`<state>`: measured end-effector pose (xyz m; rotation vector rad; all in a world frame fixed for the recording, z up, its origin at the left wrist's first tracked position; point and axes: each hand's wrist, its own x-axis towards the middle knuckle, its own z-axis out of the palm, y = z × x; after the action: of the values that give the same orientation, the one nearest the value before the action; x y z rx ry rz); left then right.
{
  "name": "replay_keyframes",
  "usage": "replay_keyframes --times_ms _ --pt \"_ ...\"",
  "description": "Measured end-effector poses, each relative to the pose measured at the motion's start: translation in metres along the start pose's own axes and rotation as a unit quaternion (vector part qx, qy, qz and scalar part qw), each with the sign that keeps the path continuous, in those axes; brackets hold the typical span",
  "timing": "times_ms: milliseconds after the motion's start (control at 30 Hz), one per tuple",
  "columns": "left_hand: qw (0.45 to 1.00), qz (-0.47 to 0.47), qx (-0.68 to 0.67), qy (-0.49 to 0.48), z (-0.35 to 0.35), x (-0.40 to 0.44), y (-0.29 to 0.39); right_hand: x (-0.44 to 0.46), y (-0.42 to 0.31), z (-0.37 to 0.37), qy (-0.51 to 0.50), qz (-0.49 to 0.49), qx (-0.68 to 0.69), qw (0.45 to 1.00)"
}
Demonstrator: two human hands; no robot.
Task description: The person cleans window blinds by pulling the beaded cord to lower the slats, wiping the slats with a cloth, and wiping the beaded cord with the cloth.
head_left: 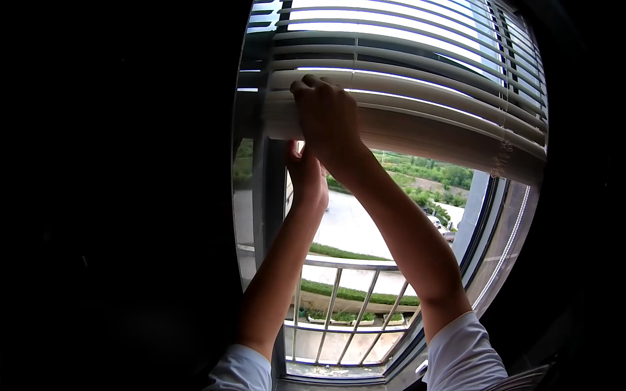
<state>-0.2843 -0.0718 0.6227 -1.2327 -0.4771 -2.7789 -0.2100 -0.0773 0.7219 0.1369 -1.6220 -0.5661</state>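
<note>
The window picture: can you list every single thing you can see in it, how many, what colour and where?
Blind: one, pale slats, across the top of the window
Tangled cord: one bunch, pale, blind's right side
Beaded chain: one, white, far right
Window frame: one, dark grey, around the opening
Railing: one, silvery, low outside
Plant boxes: several, whitish, behind the railing
Pavement: one stretch, very bright, outside
Trees: many, green, farther off
Sleeves: two, white, bottom
Arms: two, bare, reaching up
Hands: two, bare; right on the blind's left part, left just below it
</note>
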Motion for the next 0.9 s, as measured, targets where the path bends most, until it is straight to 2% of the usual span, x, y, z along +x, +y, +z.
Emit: replay_keyframes --times_ms 100,167,300,400,467,533,600,667,800,833,867,900 --pt "0.998 0.002 -0.058 -0.013 -0.008 0.004 -0.016 0.006 -0.007 0.024 -0.002 -0.007 0.027 1.000" --pt "0.996 -0.016 -0.086 -0.035 -0.023 0.016 -0.030 0.013 -0.010 0.033 -0.040 -0.034 0.112 0.992" --pt "0.991 -0.018 -0.101 -0.085 -0.028 0.023 -0.034 0.022 -0.002 0.044 -0.077 -0.010 0.111 0.991" --pt "0.991 -0.033 -0.101 -0.078 -0.023 0.015 -0.033 0.015 -0.001 0.035 -0.064 0.000 0.053 0.997" --pt "0.991 -0.044 -0.099 -0.077 -0.013 0.006 -0.030 0.008 -0.003 0.028 -0.051 0.040 -0.101 0.993" --pt "0.989 -0.036 -0.121 -0.072 -0.003 0.000 -0.031 -0.001 0.002 0.012 -0.045 0.047 -0.126 0.990" --pt "0.987 -0.070 -0.125 -0.068 -0.005 0.008 -0.035 -0.009 0.009 -0.006 -0.038 0.058 -0.155 0.986" --pt "0.985 -0.081 -0.142 -0.059 -0.006 0.010 -0.036 -0.015 0.014 -0.018 -0.043 0.044 -0.129 0.990" --pt "0.982 -0.043 -0.148 -0.111 -0.004 0.006 -0.032 -0.035 0.016 -0.024 0.016 -0.030 -0.024 0.999" --pt "0.986 -0.043 -0.136 -0.085 -0.003 0.004 -0.030 -0.040 0.018 -0.026 0.062 -0.029 0.021 0.997" --pt "0.986 -0.044 -0.135 -0.086 -0.002 0.004 -0.028 -0.049 0.021 -0.029 0.062 -0.027 0.021 0.997" --pt "0.990 -0.044 -0.112 -0.072 0.002 0.005 -0.024 -0.058 0.023 -0.041 0.078 -0.005 0.076 0.994"
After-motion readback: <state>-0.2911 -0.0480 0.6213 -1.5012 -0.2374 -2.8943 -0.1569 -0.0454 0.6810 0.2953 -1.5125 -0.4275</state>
